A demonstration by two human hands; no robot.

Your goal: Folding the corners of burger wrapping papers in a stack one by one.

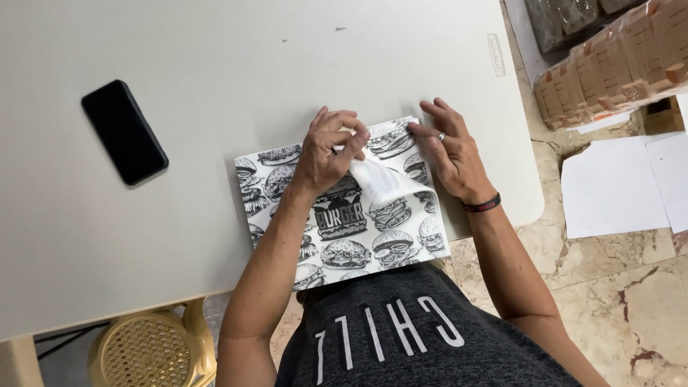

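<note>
Printed paper sheet (pixel 344 229) lying at the worktop (pixel 215 57) near edge, its lower edge overhanging. Left hand (pixel 326 154) fingers pinching a folded white flap (pixel 380 179); right hand (pixel 448 154) fingers pressing flat on the sheet's right corner. Phone (pixel 124 131) lying well left of the sheet. Flap underside hidden.

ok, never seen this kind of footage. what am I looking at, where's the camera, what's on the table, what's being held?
There is no machine here: a person works with two bare hands. The single picture comes from a camera on that person's head, looking straight down, so their arms enter from the bottom.

On the pale table lie a black phone and a flat sheet printed with black-and-white burger drawings. The left hand pinches a folded-up white flap of that sheet at its upper edge. The right hand, with a ring and a dark wristband, presses flat on the sheet's upper right corner.

Beside the table: a yellow plastic stool, white sheets on the floor, and wrapped brown bundles.
</note>
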